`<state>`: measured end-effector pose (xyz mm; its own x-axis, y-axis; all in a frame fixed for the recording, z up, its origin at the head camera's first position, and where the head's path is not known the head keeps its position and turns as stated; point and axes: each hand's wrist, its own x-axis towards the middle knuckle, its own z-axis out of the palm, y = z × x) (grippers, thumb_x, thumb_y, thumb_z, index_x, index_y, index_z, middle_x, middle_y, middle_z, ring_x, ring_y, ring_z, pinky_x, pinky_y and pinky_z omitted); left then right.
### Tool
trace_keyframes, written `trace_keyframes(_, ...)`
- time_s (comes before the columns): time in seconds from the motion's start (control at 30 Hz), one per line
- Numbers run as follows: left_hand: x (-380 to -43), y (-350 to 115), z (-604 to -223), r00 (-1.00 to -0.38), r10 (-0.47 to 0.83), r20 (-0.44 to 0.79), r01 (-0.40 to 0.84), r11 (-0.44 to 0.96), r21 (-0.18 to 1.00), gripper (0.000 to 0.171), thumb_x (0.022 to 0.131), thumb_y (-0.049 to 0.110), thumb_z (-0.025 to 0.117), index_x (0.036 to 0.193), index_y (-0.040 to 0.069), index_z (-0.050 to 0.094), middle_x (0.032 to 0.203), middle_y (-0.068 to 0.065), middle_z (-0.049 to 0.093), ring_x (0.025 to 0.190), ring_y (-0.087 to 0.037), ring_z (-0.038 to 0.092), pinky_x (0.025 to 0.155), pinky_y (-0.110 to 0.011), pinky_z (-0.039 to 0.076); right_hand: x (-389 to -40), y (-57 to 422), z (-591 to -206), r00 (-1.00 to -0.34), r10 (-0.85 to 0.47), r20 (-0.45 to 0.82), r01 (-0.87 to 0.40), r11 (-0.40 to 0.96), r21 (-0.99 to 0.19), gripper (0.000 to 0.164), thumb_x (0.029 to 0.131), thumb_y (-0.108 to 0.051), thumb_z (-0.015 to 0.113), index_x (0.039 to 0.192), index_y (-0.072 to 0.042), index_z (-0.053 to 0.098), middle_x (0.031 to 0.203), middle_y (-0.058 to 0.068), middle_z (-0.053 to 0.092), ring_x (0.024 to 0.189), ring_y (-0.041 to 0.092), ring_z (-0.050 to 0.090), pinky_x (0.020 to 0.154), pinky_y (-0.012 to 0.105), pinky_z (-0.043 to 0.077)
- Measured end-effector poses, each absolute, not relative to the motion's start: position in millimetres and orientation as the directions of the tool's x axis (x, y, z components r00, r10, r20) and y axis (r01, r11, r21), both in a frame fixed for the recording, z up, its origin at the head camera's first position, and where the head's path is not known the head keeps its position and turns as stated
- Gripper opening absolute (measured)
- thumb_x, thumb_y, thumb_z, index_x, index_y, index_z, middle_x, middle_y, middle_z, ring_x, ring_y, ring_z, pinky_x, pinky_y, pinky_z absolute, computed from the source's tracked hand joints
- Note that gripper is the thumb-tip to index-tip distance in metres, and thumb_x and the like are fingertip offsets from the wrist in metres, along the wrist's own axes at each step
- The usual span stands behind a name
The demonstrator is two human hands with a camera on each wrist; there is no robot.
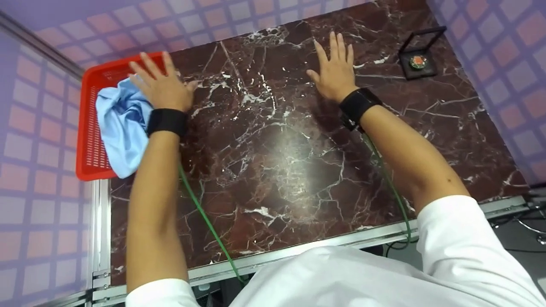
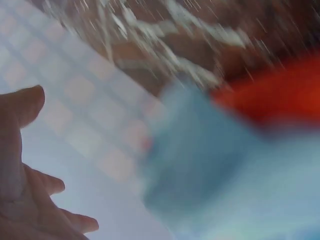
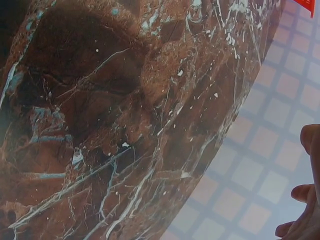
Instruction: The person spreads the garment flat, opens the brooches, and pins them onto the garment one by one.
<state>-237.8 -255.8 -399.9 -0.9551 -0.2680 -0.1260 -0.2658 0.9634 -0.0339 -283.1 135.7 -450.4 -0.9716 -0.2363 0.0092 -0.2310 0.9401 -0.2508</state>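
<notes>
My left hand [image 1: 167, 89] is spread with straight fingers over the right side of a red plastic basket [image 1: 82, 128]. Beneath and beside it, a crumpled light blue cloth [image 1: 123, 132] lies in the basket and hangs over its near edge. In the left wrist view the cloth [image 2: 210, 160] is blurred and close, and the left hand [image 2: 30, 190] grips nothing. Over the far middle of the marble tabletop, my right hand [image 1: 337, 74] has its fingers extended and holds nothing. The right wrist view shows only fingertips of that hand [image 3: 310, 195] at the edge.
A small open black case [image 1: 420, 70] with a round green and orange piece [image 1: 418, 62] stands at the far right of the dark marble table [image 1: 273, 179]. Checkered walls [image 1: 239, 17] border the table. Green cables [image 1: 209, 221] run from both black wristbands.
</notes>
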Motion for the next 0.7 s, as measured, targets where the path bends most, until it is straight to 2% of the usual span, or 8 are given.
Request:
trace_keyframes(0.17, -225, -313, -383, -0.912, -0.354, -0.21, -0.364, 0.932, 0.01, 0.112, 0.087, 0.082, 0.041, 0.155, 0.022, -0.025, 0.152, -0.031, -0.036, 0.137, -0.061, -0.027, 0.108, -0.074, -0.013, -287, 138, -455, -0.971, -0.238, -0.01, -0.228, 0.94, -0.254, 0.076, 0.104, -0.051, 0.042, 0.164, -0.02, 0.008, 0.166, 0.022, -0.009, 0.153, 0.035, -0.013, 0.119, 0.054, -0.009)
trace_keyframes(0.4, -214, -351, -386, -0.853, -0.418, -0.312, -0.467, 0.878, 0.1, 0.126, 0.079, 0.079, 0.057, 0.154, 0.023, -0.028, 0.152, -0.032, -0.036, 0.135, -0.066, -0.025, 0.103, -0.08, -0.011, -291, 142, -464, -0.972, -0.233, 0.0, -0.224, 0.935, -0.273, 0.074, 0.104, -0.048, 0.045, 0.163, -0.015, 0.016, 0.166, 0.023, -0.006, 0.153, 0.036, -0.009, 0.119, 0.056, -0.007)
trace_keyframes(0.57, -210, -358, -393, -0.813, -0.449, -0.371, -0.518, 0.849, 0.107, 0.133, 0.077, 0.076, 0.063, 0.151, 0.022, -0.033, 0.151, -0.035, -0.036, 0.134, -0.07, -0.018, 0.1, -0.084, -0.001, -294, 143, -471, -0.97, -0.243, 0.018, -0.237, 0.927, -0.291, 0.073, 0.103, -0.047, 0.047, 0.162, -0.012, 0.02, 0.166, 0.024, -0.003, 0.153, 0.037, -0.008, 0.119, 0.056, -0.006)
trace_keyframes(0.7, -203, -361, -401, -0.764, -0.483, -0.428, -0.581, 0.803, 0.131, 0.14, 0.077, 0.07, 0.07, 0.147, 0.021, -0.04, 0.153, -0.038, -0.03, 0.136, -0.072, -0.001, 0.101, -0.083, 0.017, -296, 142, -476, -0.97, -0.243, 0.022, -0.238, 0.926, -0.293, 0.073, 0.103, -0.048, 0.047, 0.162, -0.014, 0.02, 0.166, 0.024, -0.002, 0.153, 0.037, -0.008, 0.119, 0.055, -0.006)
